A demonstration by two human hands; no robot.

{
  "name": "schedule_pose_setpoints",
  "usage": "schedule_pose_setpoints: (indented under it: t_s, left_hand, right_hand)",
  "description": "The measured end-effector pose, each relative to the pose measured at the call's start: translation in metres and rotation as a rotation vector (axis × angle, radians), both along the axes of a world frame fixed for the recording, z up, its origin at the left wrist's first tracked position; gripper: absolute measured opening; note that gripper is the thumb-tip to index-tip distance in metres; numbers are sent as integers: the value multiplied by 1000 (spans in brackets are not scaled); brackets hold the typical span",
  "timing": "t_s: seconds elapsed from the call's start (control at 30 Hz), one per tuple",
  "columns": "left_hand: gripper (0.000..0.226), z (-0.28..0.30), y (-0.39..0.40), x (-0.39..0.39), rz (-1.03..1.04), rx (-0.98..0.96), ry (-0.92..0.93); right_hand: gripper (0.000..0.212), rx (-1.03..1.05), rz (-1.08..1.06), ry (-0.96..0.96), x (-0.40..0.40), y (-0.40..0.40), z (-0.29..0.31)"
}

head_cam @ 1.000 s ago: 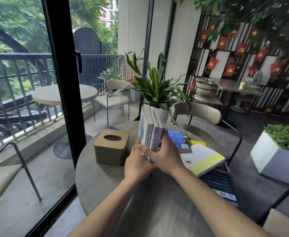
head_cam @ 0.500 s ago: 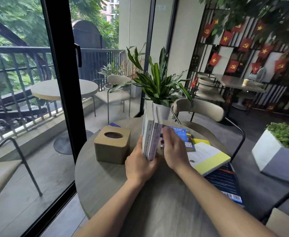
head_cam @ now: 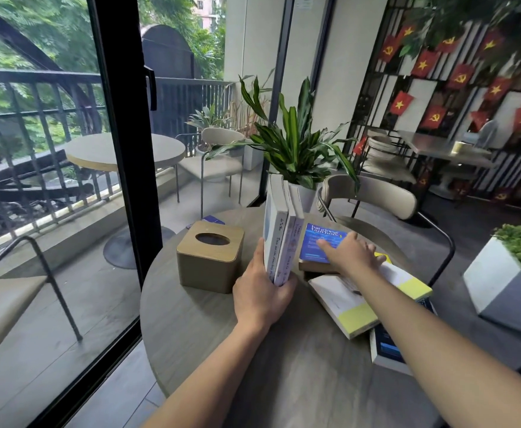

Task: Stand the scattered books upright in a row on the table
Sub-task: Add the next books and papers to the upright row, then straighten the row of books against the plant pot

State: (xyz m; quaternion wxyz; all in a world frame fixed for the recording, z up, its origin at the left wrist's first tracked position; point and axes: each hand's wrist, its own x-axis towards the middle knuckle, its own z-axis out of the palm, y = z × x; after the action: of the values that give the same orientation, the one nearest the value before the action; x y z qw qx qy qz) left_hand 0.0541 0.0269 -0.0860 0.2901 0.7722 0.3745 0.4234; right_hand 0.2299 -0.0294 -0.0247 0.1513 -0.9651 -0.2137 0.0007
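Observation:
Three pale books (head_cam: 281, 230) stand upright, spines toward me, on the round grey table (head_cam: 210, 332). My left hand (head_cam: 260, 293) wraps around their lower end and holds them steady. To their right a blue book (head_cam: 321, 244) lies flat on top of another book. My right hand (head_cam: 350, 253) rests on its cover with fingers spread, not gripping it. In front of that lies a white and yellow book (head_cam: 373, 296), partly under my right forearm. A dark blue book (head_cam: 387, 347) lies flat at the table's right edge.
A tan tissue box (head_cam: 210, 257) stands just left of the upright books. A potted plant (head_cam: 293, 149) sits behind them at the table's far side. A chair (head_cam: 373, 196) stands beyond the table, a white planter (head_cam: 506, 279) on the floor to the right.
My right hand has left the upright books and moved right onto the flat blue book. My left hand alone holds the standing books now.

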Motion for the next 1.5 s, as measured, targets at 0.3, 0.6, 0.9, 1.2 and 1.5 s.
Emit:
schedule_pose_setpoints:
  t_s: [0.3, 0.6, 0.9, 1.2, 1.5]
  left_hand:
    - [83, -1, 2, 0, -1, -8, 17]
    - [83, 2, 1, 0, -9, 15, 39]
    - [84, 1, 0, -5, -64, 48, 54]
    - [103, 1, -5, -15, -183, -4, 51]
    - [129, 17, -18, -13, -156, -148, 25]
  right_hand:
    - [160, -91, -124, 303, 42, 28, 3]
    - [45, 449, 31, 227, 26, 23, 22]
    - [28, 837, 271, 218, -37, -2, 34]
    - [21, 973, 310, 511, -71, -15, 44]
    - [99, 902, 575, 466, -93, -15, 62]
